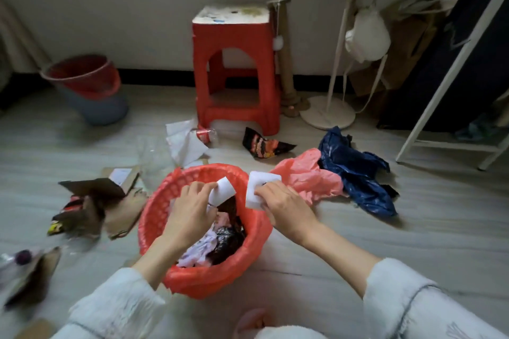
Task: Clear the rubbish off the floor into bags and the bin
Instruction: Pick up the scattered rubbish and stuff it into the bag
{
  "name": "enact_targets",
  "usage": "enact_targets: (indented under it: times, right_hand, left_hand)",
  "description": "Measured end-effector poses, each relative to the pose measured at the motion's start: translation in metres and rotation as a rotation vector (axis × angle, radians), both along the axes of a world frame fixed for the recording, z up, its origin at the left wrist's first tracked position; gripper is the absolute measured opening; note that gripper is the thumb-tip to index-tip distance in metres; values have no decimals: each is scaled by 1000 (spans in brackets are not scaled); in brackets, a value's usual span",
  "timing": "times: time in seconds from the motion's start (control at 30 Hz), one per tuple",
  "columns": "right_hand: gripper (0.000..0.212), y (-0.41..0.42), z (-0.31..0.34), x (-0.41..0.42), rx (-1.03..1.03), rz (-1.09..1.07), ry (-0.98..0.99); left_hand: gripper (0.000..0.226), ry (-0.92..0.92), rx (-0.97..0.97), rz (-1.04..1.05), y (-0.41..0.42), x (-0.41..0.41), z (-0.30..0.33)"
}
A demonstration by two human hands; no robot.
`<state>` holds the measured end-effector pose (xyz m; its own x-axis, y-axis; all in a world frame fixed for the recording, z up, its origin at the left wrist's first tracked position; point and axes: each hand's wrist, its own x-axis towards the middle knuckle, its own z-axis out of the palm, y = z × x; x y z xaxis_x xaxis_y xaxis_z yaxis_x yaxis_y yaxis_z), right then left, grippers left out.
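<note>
A red basket bin [154,217] lined with a red bag stands on the floor in front of me, half full of crumpled wrappers and paper. Over its opening my left hand [190,209] pinches a small white paper piece [222,191]. At the bin's far right rim my right hand [283,206] pinches a second white paper piece [256,190]. A pink plastic bag [308,176] and a dark blue plastic bag [355,170] lie crumpled to the right of the bin.
Torn cardboard and wrappers [96,206] lie left of the bin. White paper [184,143], a crushed bottle [206,135] and a black snack wrapper [264,146] lie beyond it. A red stool [237,69], a second lined bin [88,85], a stand base [327,113] and a rack [451,69] stand behind.
</note>
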<state>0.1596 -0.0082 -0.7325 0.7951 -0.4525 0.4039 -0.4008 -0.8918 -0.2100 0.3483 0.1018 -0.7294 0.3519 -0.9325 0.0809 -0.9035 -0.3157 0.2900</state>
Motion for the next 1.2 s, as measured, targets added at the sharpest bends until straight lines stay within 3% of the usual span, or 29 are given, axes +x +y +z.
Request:
enact_targets:
  times: [0.17, 0.23, 0.3, 0.4, 0.57, 0.87, 1.03, 1.2]
  right_hand:
    - [34, 32, -12, 45, 63, 93, 105]
    - [35, 33, -18, 55, 195, 93, 193]
    - [40, 33, -23, 58, 321, 89, 335]
    - [41, 34, -29, 49, 356, 68, 470]
    - [39, 35, -14, 25, 326, 24, 583]
    - [47, -15, 60, -39, 340, -171, 631]
    - [47, -62, 46, -79, 443, -328, 544]
    - [50, -134, -30, -116, 577, -402, 538]
  left_hand:
    - [48, -53, 49, 61, 35, 24, -15]
    - [55, -29, 80, 95, 38, 29, -25]
    - [66, -5, 295, 91, 42, 27, -39]
    - [62, 86, 588, 28, 48, 20, -54]
    - [53, 193, 399, -66, 46, 7, -46]
    - [50, 283, 198, -273, -30, -49, 46]
    - [52, 149, 269, -420, -82, -77, 40]
    - [63, 4, 450, -444, -180, -92, -30]
